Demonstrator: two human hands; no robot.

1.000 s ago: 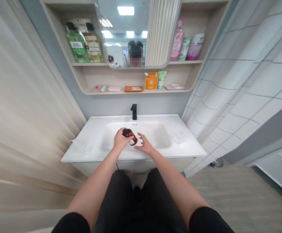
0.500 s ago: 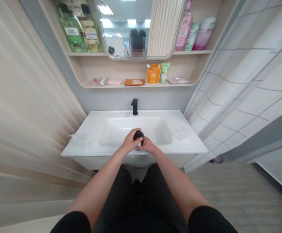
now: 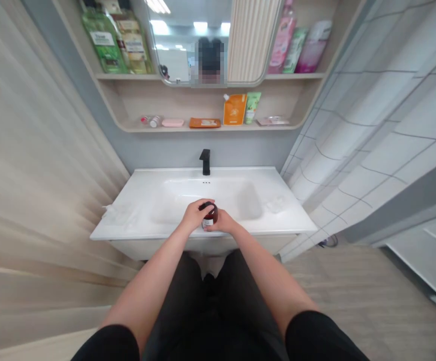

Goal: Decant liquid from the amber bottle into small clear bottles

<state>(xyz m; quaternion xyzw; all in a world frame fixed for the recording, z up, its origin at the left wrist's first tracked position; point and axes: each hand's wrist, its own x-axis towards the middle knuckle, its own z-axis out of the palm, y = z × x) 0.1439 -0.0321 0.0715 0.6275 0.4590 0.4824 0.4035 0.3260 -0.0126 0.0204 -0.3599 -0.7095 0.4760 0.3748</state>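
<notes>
A person's two bare hands hold a small brown jar [image 3: 214,213] above the near edge of a white basin [image 3: 242,200]. The left hand [image 3: 192,215] comes at it from the left, its fingers curled over and around the dark cap [image 3: 203,206]. The right hand [image 3: 224,221] cups the lower body from the other side, fingers closed partway, as far as the jar's width allows; the tips behind it are hidden. A second ago the jar lay tilted in the left hand alone, with the right hand open beside it. Now both hands are on it, and it stands closer to upright, its white label [image 3: 208,222] turned toward the person. The hold seems steadier for this, one hand at the top and the other bracing the body, though whether the cap is turning cannot be told. Behind the hands, a black tap [image 3: 205,162] rises at the back of the white counter [image 3: 135,193]. On the shelf [image 3: 240,128] above sit a pink bar [image 3: 173,122], an orange packet [image 3: 205,123], an orange pouch [image 3: 235,110] and a green tube [image 3: 253,106], below a mirror [image 3: 178,57].
</notes>
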